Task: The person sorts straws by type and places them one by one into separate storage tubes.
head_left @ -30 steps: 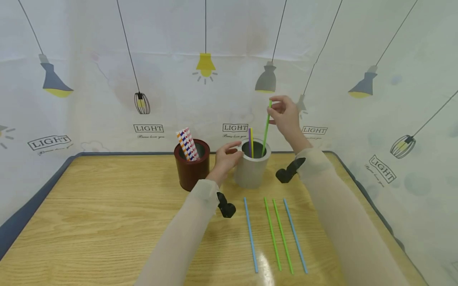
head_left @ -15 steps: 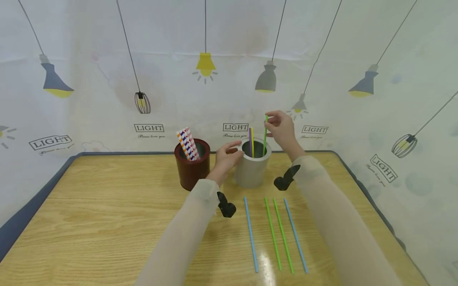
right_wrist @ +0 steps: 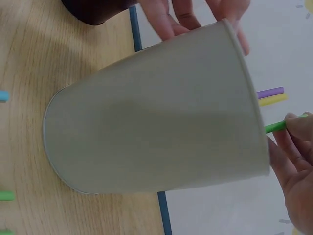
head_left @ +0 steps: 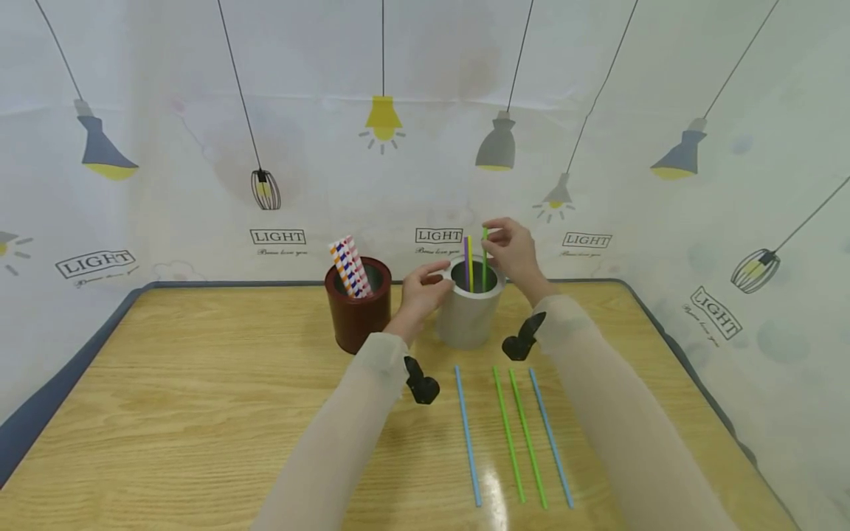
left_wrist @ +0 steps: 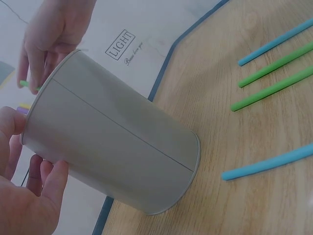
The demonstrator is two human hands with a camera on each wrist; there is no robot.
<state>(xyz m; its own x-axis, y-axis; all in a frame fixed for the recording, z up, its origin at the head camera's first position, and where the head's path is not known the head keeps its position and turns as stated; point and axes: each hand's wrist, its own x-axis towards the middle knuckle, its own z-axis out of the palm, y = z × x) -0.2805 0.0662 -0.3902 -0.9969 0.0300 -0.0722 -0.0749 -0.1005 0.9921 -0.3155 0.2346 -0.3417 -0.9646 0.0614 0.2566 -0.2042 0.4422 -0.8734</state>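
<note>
In the head view my right hand [head_left: 514, 254] pinches the upper end of a green drinking straw [head_left: 485, 258]; its lower part is inside a grey can [head_left: 467, 321]. A purple straw [right_wrist: 270, 92] and a yellow straw [right_wrist: 274, 100] also stand in the can, seen sticking out past the rim in the right wrist view. My left hand [head_left: 420, 299] holds the can at its left, with a finger at the rim and others against the outer wall. The can hides part of both hands in the wrist views.
A dark red can [head_left: 360, 324] with several patterned paper straws [head_left: 350, 269] stands left of the grey one. On the wooden table [head_left: 199, 398] lie a left blue straw [head_left: 468, 435], two green straws [head_left: 519, 435] and a right blue straw [head_left: 551, 436]. A lamp-print cloth [head_left: 319, 133] hangs behind.
My right hand has come down and left, lowering the green straw deeper into the grey can and closer to the yellow one. My left hand has stayed at the can.
</note>
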